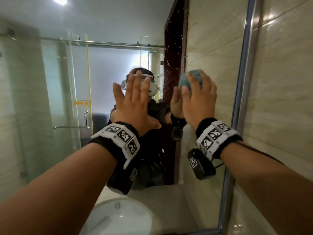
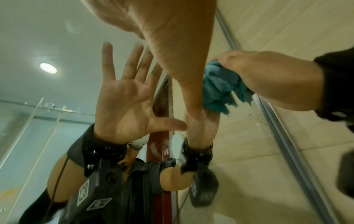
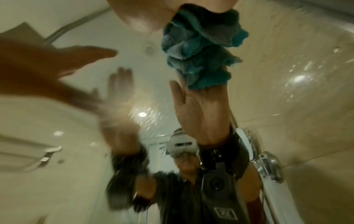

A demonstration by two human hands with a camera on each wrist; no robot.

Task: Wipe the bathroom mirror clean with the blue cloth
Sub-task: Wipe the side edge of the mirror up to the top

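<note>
Right hand (image 1: 199,99) pressed bunched blue cloth (image 1: 191,78) flat against mirror (image 1: 211,56), fingers curled over wad. Left hand (image 1: 133,100) beside it, splayed, empty. Cloth looked soft, light, floppy; best palmed from behind. Droplets above hands.

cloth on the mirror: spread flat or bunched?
Bunched. The blue cloth is a crumpled wad with folds under the right hand, which presses it against the mirror; loose edges hang out below the palm.

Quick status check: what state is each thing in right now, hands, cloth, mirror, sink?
left hand: open, fingers spread, at the glass
right hand: pressing the blue cloth on the mirror
blue cloth: bunched up
mirror: droplets still on its upper right
sink: looks empty
</note>
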